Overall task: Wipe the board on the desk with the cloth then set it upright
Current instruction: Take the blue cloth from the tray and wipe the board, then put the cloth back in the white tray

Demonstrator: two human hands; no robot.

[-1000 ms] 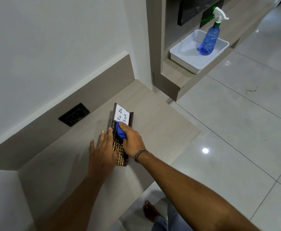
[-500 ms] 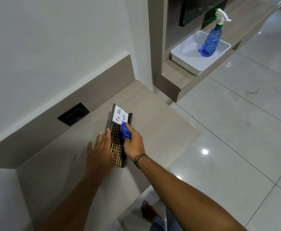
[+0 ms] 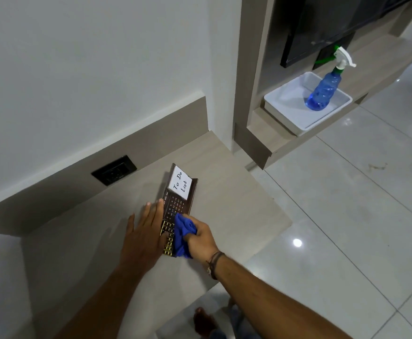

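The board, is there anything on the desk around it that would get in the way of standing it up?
Nothing visible. The board lies flat on the desk with only the left hand and the right hand with its cloth on it.

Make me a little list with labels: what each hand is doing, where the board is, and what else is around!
left hand: flat, pressing the board's left edge
right hand: grip closed on the cloth, on the board's near end
board: lying flat on the desk, not upright yet
note: says "To Do List", at the far end
spray bottle: standing in a white tray on the shelf
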